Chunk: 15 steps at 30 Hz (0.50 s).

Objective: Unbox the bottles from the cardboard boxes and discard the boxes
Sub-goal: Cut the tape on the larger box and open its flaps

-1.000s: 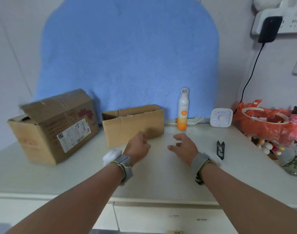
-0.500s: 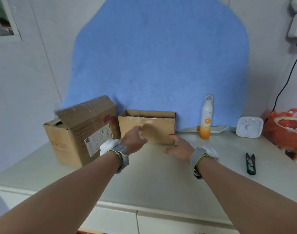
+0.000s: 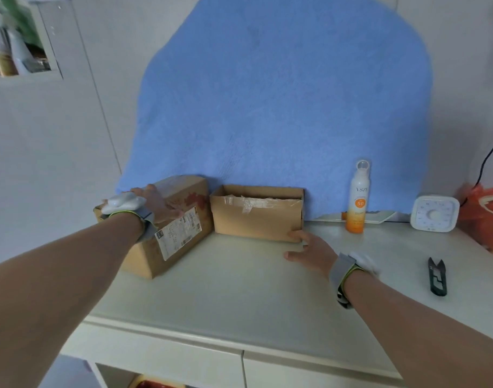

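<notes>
- The worktop [image 3: 239, 298] is pale, and everything stands on it.
- The right hand [image 3: 312, 252] is low over the worktop. Its fingers are spread wide and hold nothing. The fingertips touch the bottom right corner of the small box [image 3: 256, 222].
- A pair of black snips [image 3: 437, 275] lies flat to the right, well away from both hands.
- The left hand [image 3: 155, 204] lies flat on top of the big box [image 3: 183, 233]. Its fingers are stretched out and grip nothing.
- There are two boxes, side by side, touching or almost touching. The big box is on the left, with its top closed and a white label on its side. The small box has no lid on top, and see-through wrap shows inside.
- One bottle [image 3: 358, 200], white and orange, stands up straight to the right of the small box, away from both hands.
- One white timer [image 3: 434, 212] stands further right, and an orange bag [image 3: 489, 219] is at the edge.
- A blue towel [image 3: 267, 93] hangs on the wall behind.
</notes>
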Each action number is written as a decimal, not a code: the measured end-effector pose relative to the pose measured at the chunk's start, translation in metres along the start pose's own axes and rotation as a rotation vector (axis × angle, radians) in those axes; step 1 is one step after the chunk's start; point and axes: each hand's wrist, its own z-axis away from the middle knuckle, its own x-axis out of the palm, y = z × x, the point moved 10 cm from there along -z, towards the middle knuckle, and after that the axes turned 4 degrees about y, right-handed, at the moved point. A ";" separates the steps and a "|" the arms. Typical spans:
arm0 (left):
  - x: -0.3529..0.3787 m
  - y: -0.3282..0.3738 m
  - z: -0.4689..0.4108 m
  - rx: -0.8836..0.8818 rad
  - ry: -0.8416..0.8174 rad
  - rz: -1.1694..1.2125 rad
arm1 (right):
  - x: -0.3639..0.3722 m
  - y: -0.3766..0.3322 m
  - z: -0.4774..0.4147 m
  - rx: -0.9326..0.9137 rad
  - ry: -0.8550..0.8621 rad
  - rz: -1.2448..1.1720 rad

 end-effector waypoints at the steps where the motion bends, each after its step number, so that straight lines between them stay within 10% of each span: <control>1: 0.000 0.004 0.000 0.034 -0.018 -0.036 | 0.000 -0.003 0.000 -0.009 0.013 -0.015; 15: -0.020 -0.032 0.041 0.215 -0.068 -0.050 | 0.012 -0.020 -0.003 0.020 0.080 -0.032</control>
